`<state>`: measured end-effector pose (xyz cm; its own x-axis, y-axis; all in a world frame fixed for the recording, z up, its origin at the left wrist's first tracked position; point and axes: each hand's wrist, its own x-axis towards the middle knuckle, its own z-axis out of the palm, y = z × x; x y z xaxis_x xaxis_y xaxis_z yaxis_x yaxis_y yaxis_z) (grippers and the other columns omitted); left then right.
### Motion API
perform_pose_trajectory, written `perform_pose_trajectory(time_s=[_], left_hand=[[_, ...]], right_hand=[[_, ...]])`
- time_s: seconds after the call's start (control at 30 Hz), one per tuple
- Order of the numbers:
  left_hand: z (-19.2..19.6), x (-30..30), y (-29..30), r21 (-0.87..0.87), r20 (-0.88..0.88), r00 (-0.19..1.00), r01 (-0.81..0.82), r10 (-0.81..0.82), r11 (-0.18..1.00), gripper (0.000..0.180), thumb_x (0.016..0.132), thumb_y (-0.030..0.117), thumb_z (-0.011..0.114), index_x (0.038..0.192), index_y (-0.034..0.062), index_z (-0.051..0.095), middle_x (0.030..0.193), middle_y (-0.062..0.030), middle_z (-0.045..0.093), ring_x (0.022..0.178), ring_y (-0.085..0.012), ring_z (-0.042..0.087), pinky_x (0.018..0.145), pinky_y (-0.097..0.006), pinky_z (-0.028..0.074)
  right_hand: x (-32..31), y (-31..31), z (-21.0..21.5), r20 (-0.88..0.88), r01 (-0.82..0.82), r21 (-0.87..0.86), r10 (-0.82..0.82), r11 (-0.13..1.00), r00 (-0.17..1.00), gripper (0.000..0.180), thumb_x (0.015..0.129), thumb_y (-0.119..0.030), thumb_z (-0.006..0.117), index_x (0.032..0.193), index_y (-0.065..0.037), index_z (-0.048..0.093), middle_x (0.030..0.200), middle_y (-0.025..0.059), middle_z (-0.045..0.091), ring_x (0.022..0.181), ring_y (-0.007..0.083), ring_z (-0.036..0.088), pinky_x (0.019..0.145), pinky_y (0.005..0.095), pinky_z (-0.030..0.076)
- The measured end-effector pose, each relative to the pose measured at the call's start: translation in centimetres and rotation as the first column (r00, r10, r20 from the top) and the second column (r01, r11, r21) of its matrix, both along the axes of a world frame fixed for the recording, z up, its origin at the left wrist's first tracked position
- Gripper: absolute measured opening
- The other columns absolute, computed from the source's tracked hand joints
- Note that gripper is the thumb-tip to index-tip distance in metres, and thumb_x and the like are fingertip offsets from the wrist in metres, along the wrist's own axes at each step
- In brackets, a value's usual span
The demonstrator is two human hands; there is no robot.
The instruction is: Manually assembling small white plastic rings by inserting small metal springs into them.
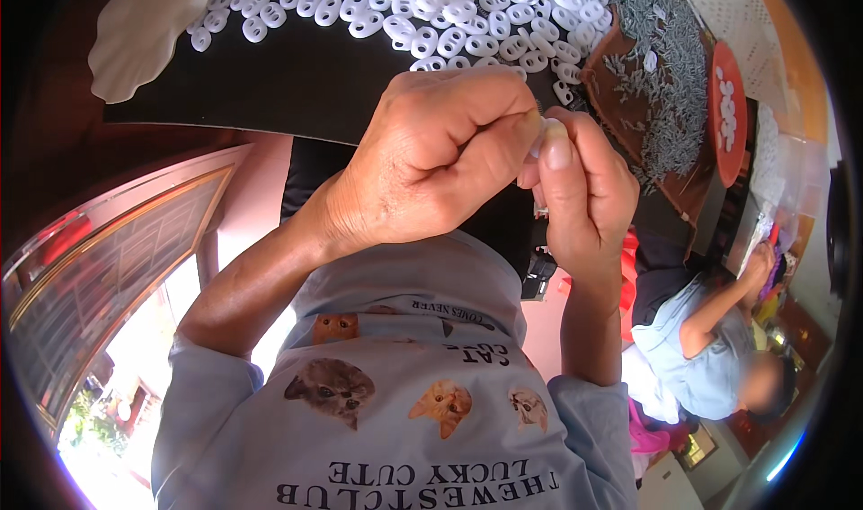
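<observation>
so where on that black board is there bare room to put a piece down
The bare strip of the black board lies between the white oval pieces and its near edge, beside the white scalloped dish. The far side is crowded; the brown tray is filled with grey pins.

Bare dark table (297, 87) lies open beyond the left hand (422, 159); a hand could pass there. Farther off, a heap of white oval rings (422, 11) blocks the way across the far side. To the right, beyond the right hand (580, 195), a brown tray (620, 83) heaped with small grey pins (670, 69) closes that side. A white scalloped dish (144, 29) sits at the far left edge.
</observation>
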<state>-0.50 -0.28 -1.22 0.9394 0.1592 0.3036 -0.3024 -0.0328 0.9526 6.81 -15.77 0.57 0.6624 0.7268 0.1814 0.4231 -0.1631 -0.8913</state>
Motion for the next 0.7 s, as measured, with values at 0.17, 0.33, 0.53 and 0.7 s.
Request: perform_pose_trajectory(time_s=[0.17, 0.33, 0.53, 0.7], left_hand=[[0.1, 0.0, -0.1, -0.009, -0.028, 0.999, 0.016, -0.016, 1.000, 0.013, 0.093, 0.002, 0.047, 0.088, -0.0069, 0.056, 0.076, -0.0063, 0.058, 0.066, -0.0102, 0.054, 0.061, -0.023, 0.045], [0.1, 0.1, -0.2, -0.006, -0.049, 0.999, 0.023, -0.023, 1.000, 0.014, 0.093, 0.002, 0.046, 0.088, -0.0058, 0.056, 0.075, -0.0063, 0.058, 0.066, -0.0101, 0.055, 0.060, -0.023, 0.045], [0.5, -0.1, -0.2, 0.016, -0.044, 0.999, 0.010, -0.009, 1.000, 0.013, 0.093, 0.001, 0.046, 0.087, -0.0060, 0.056, 0.076, -0.0066, 0.058, 0.066, -0.0108, 0.055, 0.060, -0.023, 0.045], [0.1, -0.1, -0.3, 0.039, -0.022, 1.000, -0.001, 0.002, 0.999, 0.013, 0.092, 0.001, 0.047, 0.087, -0.0059, 0.056, 0.076, -0.0069, 0.058, 0.066, -0.0108, 0.055, 0.060, -0.024, 0.045]], right_hand=[[0.2, -0.2, -0.1, -0.018, -0.006, -0.003, 0.006, 1.000, 1.000, 0.021, 0.097, -0.012, 0.047, 0.101, 0.004, 0.059, 0.066, 0.0018, 0.055, 0.053, 0.0033, 0.042, 0.047, 0.0189, 0.033], [-0.2, -0.1, 0.4, -0.126, 0.034, 0.011, -0.033, 0.999, 0.992, 0.014, 0.093, -0.004, 0.052, 0.081, 0.003, 0.050, 0.066, 0.0059, 0.048, 0.055, 0.0112, 0.039, 0.050, 0.0258, 0.035], [-0.5, 0.0, 0.4, -0.113, 0.050, 0.019, -0.047, 0.999, 0.992, 0.015, 0.094, -0.005, 0.052, 0.081, 0.003, 0.050, 0.066, 0.0066, 0.048, 0.055, 0.0119, 0.039, 0.051, 0.0259, 0.035], [-0.8, 0.0, 0.3, -0.092, 0.073, 0.012, -0.072, 0.997, 0.993, 0.015, 0.094, -0.006, 0.052, 0.083, 0.004, 0.050, 0.067, 0.0079, 0.051, 0.056, 0.0128, 0.041, 0.052, 0.0260, 0.037]])
